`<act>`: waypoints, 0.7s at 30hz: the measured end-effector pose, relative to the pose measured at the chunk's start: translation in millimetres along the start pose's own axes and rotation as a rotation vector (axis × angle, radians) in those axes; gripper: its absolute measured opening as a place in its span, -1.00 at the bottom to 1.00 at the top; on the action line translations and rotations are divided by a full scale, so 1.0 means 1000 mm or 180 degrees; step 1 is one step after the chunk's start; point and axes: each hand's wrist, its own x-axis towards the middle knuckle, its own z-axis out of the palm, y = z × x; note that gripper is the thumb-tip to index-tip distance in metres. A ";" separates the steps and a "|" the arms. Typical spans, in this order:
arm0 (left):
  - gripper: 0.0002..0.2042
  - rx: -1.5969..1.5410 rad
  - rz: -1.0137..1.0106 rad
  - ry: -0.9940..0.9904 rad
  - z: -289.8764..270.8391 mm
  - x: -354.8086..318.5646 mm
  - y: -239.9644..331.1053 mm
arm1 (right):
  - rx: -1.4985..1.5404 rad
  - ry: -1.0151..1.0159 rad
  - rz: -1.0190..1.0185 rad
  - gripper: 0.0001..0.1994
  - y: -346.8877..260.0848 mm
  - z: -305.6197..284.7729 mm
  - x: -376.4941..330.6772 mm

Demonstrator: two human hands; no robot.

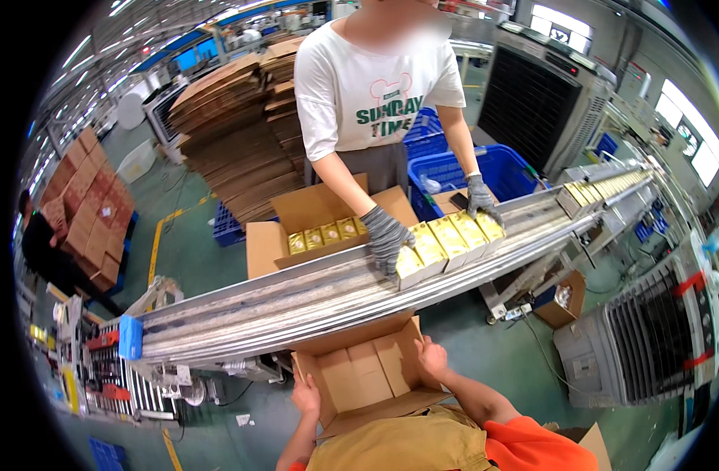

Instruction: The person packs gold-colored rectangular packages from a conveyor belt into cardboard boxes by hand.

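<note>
An open cardboard box (358,377) with nothing in it stands in front of my body, against the near side of the conveyor (242,314). My left hand (306,395) grips the box's left wall, fingers closed over its edge. On the opposite side, my right hand (432,357) holds the right wall near its far corner. Across the conveyor, a co-worker in striped grey gloves (389,238) presses a row of small yellow-topped cartons (451,238) together from both ends.
Beside the co-worker, another cardboard box (267,250) holds several yellow cartons. More cartons (602,191) sit farther up the conveyor. Blue crates (473,166) and stacked flattened cardboard (230,141) stand behind. A large grey air cooler (622,349) is at my right.
</note>
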 end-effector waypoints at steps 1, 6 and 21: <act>-0.54 0.0033 -0.0016 0.0000 0.001 0.000 -0.003 | -0.0030 0.0000 0.0003 -0.63 0.000 0.001 0.000; -0.54 0.0044 -0.0046 -0.0057 -0.002 -0.002 -0.003 | 0.0029 -0.0024 -0.0069 -0.63 -0.001 0.001 0.000; -0.53 0.0025 -0.0035 0.0017 0.002 -0.001 -0.001 | 0.0068 -0.0188 0.0056 -0.61 0.000 -0.003 0.003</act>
